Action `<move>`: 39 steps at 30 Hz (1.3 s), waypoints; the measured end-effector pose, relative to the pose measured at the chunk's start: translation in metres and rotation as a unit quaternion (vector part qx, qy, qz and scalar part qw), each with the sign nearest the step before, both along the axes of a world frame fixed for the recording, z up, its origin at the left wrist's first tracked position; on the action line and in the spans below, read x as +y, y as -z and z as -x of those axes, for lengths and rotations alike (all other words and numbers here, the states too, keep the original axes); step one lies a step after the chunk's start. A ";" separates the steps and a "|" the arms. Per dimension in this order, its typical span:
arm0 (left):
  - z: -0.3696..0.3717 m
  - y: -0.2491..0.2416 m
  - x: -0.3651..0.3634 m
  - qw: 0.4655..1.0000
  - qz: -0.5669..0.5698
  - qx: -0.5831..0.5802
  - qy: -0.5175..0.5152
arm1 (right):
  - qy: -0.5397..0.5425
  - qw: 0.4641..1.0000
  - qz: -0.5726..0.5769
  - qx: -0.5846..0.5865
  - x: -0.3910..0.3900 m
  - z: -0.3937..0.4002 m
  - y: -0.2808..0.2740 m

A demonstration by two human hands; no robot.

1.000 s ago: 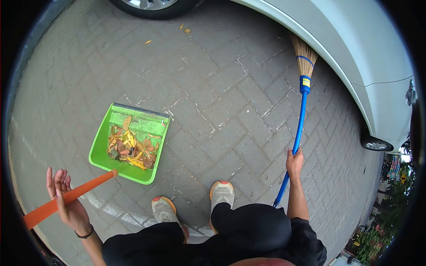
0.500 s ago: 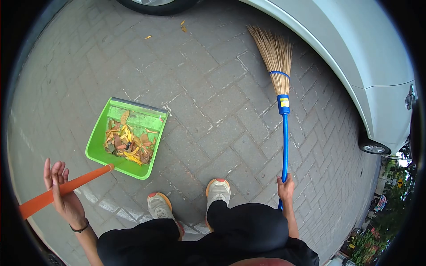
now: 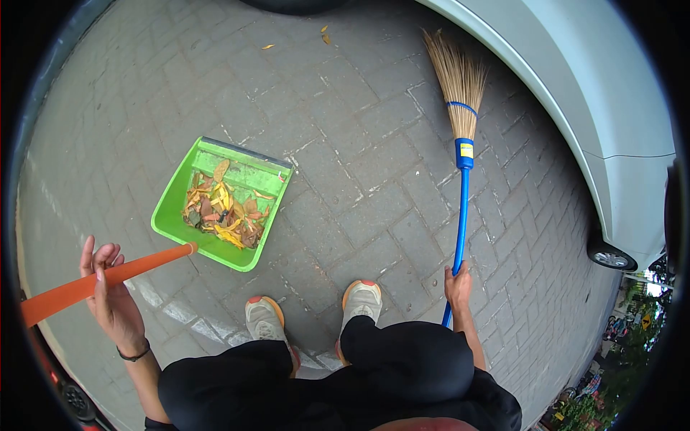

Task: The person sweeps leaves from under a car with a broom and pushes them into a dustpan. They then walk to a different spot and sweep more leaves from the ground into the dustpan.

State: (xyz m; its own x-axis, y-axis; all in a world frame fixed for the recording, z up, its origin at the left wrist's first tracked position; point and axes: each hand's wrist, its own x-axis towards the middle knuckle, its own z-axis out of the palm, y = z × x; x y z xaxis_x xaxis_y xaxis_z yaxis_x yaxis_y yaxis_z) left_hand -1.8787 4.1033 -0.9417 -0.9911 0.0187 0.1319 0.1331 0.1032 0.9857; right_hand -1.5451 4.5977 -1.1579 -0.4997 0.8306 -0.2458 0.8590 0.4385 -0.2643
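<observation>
A green dustpan point(image 3: 164, 215) lies on the paving ahead and to the left, with yellow and brown dry leaves point(image 3: 223, 208) in it. Its long orange handle point(image 3: 147, 266) slants back past my left hand point(image 3: 115, 305). That hand holds the handle loosely, thumb on the near side and fingers bent behind it. On the right, my right hand point(image 3: 458, 285) is closed round the blue handle of a stick broom point(image 3: 461, 215). The broom's bristles point(image 3: 458, 79) point away from me, close to the white car. Part of its handle is hidden behind my leg.
A white car point(image 3: 575, 93) takes up the upper right, its rear wheel point(image 3: 611, 253) on the paving. Another tyre point(image 3: 295, 4) shows at the top edge. Several loose leaves point(image 3: 325, 36) lie near it. My shoes point(image 3: 361, 300) stand between dustpan and broom.
The whole view has shifted a little, so dustpan, leaves and broom bristles appear higher and further right. Both hands keep their places on the handles.
</observation>
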 end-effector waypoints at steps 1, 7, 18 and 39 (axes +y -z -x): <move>0.000 -0.001 0.001 1.000 -0.006 -0.001 0.000 | 0.011 0.999 0.035 -0.027 -0.014 -0.010 -0.006; 0.001 0.002 0.013 0.999 -0.033 -0.015 0.012 | -0.007 0.996 0.083 0.012 -0.068 -0.037 -0.011; -0.003 0.004 0.001 0.998 -0.044 -0.021 0.038 | -0.018 0.997 0.050 0.055 -0.021 0.020 0.004; -0.001 -0.009 0.005 0.979 -0.142 0.040 0.141 | -0.048 0.996 0.072 -0.001 -0.049 -0.018 -0.040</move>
